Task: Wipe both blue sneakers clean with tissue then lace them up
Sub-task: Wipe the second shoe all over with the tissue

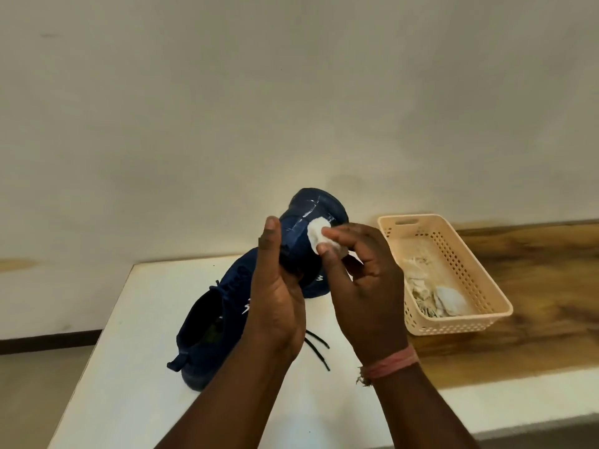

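Item: first sneaker (311, 222), lifted above table (136, 351), my left hand (275, 286) gripping it. Right hand (359, 280) pinching tissue (316, 234), pressed on sole. Second sneaker (214, 319) on table, lace (319, 348) loose. Basket (486, 286) holds tissues. I judge: wiping underway; second shoe, lacing left.

One blue sneaker (311, 218) is up off the table, sole turned toward us, gripped just past the left thumb. A small white tissue (319, 236) is pressed on it under the right fingertips. The second sneaker (214, 319) lies below, black laces (317, 348) loose.
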